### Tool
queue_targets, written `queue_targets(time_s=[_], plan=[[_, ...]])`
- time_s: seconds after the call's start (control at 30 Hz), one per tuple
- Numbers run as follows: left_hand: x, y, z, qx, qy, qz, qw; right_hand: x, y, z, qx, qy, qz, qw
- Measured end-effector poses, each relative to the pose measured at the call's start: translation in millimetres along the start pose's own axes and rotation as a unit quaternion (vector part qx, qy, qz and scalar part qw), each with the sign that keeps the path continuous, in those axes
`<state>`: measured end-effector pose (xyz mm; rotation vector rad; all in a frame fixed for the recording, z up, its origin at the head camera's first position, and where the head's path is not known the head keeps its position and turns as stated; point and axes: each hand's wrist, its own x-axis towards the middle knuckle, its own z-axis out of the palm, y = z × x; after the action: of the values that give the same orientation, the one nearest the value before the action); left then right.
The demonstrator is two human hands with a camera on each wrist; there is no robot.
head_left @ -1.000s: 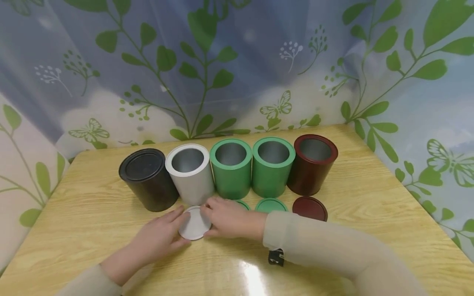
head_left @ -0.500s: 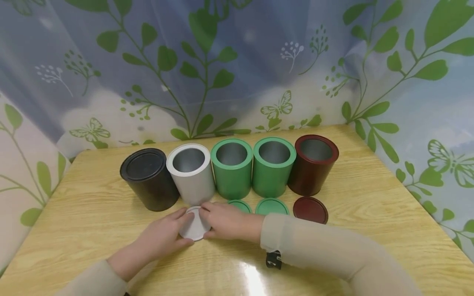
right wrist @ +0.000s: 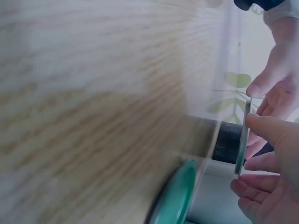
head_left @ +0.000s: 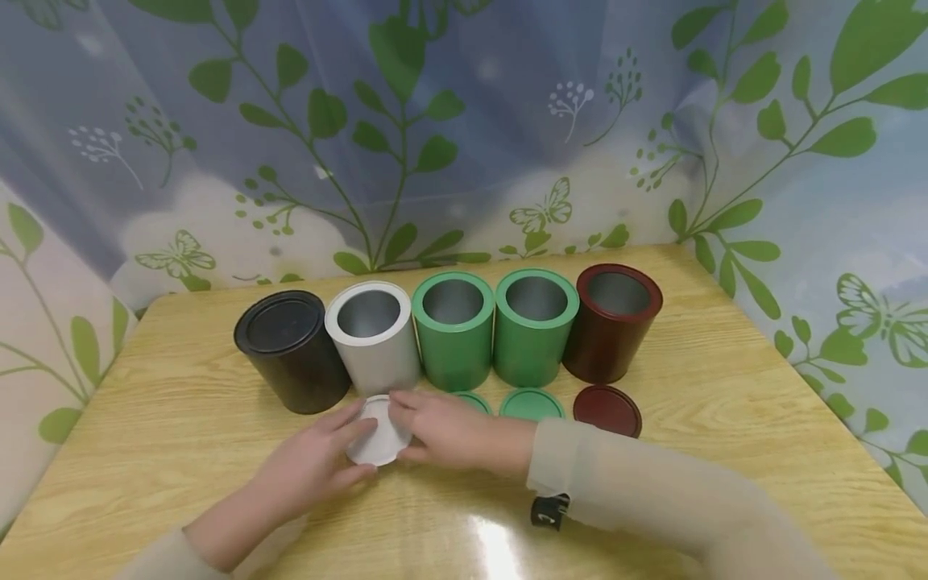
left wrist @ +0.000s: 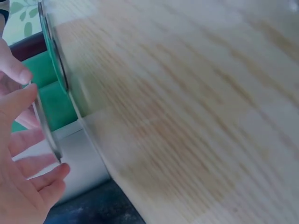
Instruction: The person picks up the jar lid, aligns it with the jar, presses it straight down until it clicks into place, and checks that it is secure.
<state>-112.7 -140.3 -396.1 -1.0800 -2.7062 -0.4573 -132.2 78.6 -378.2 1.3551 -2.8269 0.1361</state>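
Both hands hold a round white lid (head_left: 382,441) by its edge. The left hand (head_left: 308,461) grips its left side and the right hand (head_left: 451,428) its right side, thumbs at the near edge. In both wrist views the lid (left wrist: 46,128) shows edge-on and raised off the tabletop, fingers spread over its far face. Just beyond it stands an open white can (head_left: 380,362). A closed black can (head_left: 293,354) is to that can's left. The right hand partly covers a green lid (head_left: 474,401) lying on the table.
Two open green cans (head_left: 457,354) and an open dark red can (head_left: 605,346) continue the row rightward. Before them lie another green lid (head_left: 532,404) and a dark red lid (head_left: 607,409) on the wooden table (head_left: 725,387). A patterned curtain (head_left: 464,121) hangs behind.
The white lid, held in both hands, has shifted slightly away from the person and a little left, toward the white can's base. The cans and other lids stay put.
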Motion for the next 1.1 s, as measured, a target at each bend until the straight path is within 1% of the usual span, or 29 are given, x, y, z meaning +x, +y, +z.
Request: queue_targets(time_s=[0.17,0.37,0.5,0.67,0.8,1.0,1.1], plan=[[-1.7,2.8,-7.4,0.019,0.03,0.017,0.9992,-5,1,-11,-0.014,0.015,-0.006,1.0],[-4.2,8.2,-19.8,0.031,0.073,0.04,0.9961,-11,1,-20,-0.016,0.051,-0.037,0.998],[-2.8,12.6,-29.5,0.033,0.083,0.051,0.9947,-15,1,-25,-0.021,0.077,-0.053,0.995],[1.7,16.3,-40.4,0.026,0.098,0.063,0.9928,-17,1,-36,-0.026,0.095,-0.05,0.994],[4.1,16.9,-45.2,0.028,0.108,0.065,0.9916,-16,2,-42,-0.03,0.105,-0.053,0.993],[9.3,17.1,-50.4,0.032,0.124,0.073,0.9891,-15,5,-49,-0.039,0.135,-0.062,0.988],[13.5,16.9,-53.5,0.034,0.126,0.078,0.9883,-15,7,-54,-0.041,0.138,-0.059,0.988]])
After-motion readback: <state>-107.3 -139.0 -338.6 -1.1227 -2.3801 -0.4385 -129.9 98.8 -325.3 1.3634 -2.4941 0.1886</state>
